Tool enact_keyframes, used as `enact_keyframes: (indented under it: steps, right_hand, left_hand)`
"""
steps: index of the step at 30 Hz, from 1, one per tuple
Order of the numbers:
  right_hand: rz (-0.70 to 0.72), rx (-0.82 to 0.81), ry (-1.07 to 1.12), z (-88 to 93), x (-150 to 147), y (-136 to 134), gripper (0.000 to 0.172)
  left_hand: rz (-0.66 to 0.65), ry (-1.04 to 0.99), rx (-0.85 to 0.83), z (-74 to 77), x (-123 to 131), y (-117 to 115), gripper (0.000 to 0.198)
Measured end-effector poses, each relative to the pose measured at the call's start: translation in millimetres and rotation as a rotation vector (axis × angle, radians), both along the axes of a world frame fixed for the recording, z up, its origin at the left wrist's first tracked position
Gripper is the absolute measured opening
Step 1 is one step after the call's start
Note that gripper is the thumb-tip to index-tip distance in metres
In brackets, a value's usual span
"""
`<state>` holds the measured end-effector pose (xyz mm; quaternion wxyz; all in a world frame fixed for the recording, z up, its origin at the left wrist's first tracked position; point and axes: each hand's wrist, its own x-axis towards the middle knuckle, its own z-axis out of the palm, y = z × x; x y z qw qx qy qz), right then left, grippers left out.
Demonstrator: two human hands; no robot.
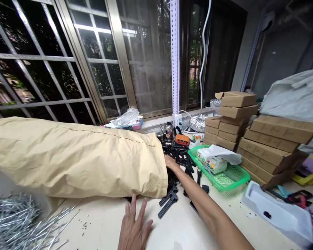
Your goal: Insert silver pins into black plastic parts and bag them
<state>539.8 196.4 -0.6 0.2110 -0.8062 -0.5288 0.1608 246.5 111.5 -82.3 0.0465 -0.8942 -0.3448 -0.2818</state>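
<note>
A large beige sack (78, 159) lies on its side across the table, its mouth facing right. Black plastic parts (176, 152) are heaped at the mouth, and a few black pieces with cylinder-like ends (168, 205) lie loose in front of it. My left hand (132, 225) is open above the tabletop, fingers spread, with their tips near the sack's lower edge. At the sack's mouth is my right hand (171, 162), beside the black parts. The sack's edge hides its fingers, so I cannot see what they touch.
Long thin metal rods (13, 218) are piled at lower left. A green basket (224, 187) with a tissue pack stands right of my arm. Beyond are stacked cardboard boxes (271, 149), a white tray (279, 211), a metal kettle (169, 132) and an orange device (182, 140).
</note>
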Motion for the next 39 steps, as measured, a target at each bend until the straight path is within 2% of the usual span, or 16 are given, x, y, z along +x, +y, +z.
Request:
enact_keyframes:
  steps: [4,10,15,18,21,24,26,28,30,32,35,37,39]
  right_hand:
    - [-0.063,-0.026,-0.034,-0.2,-13.4,-35.1,0.027]
    - [-0.155,0.006,-0.086,-8.0,-46.3,-86.2,0.037]
    - [-0.242,0.009,-0.097,-13.8,-68.5,-118.5,0.039]
    - [-0.311,0.008,-0.068,-14.2,-82.9,-130.5,0.041]
    - [-0.378,0.028,-0.033,-15.4,-110.1,-139.5,0.047]
    - [-0.392,0.06,0.004,-18.1,-142.6,-149.1,0.065]
    - [-0.326,0.09,0.015,-18.5,-152.9,-158.7,0.077]
    - [-0.232,0.129,-0.029,-16.1,-144.3,-171.9,0.073]
    - [-0.186,0.163,-0.111,-11.5,-115.9,-187.1,0.058]
    - [-0.214,0.176,-0.161,-7.8,-76.9,-200.7,0.05]
    - [-0.258,0.128,-0.201,-10.0,-29.1,-211.8,0.049]
    - [-0.237,0.098,-0.211,-15.8,-17.7,-210.9,0.046]
    - [-0.178,0.085,-0.216,-20.7,-19.4,-203.3,0.04]
  left_hand:
    - [0.01,-0.009,-0.066,8.6,1.9,-3.3,0.064]
    - [0.016,-0.024,-0.139,17.4,4.2,-5.4,0.057]
    - [0.016,-0.065,-0.373,23.7,5.5,-13.7,0.056]
    - [0.074,-0.195,-0.487,22.1,8.7,-37.1,0.059]
    - [0.114,-0.266,-0.49,19.6,14.9,-71.1,0.06]
    - [0.128,-0.324,-0.48,18.7,20.5,-98.5,0.06]
    - [0.116,-0.34,-0.497,18.7,22.2,-108.4,0.062]
    - [0.099,-0.32,-0.52,19.0,21.4,-113.8,0.063]
    - [0.073,-0.282,-0.529,20.1,18.1,-118.4,0.063]
    - [0.023,-0.242,-0.496,22.0,13.6,-124.1,0.064]
    - [-0.121,-0.155,-0.362,24.4,9.2,-129.5,0.067]
    - [-0.173,-0.123,-0.268,23.4,10.3,-124.7,0.064]
    - [-0.138,-0.151,-0.209,19.5,14.1,-111.9,0.059]
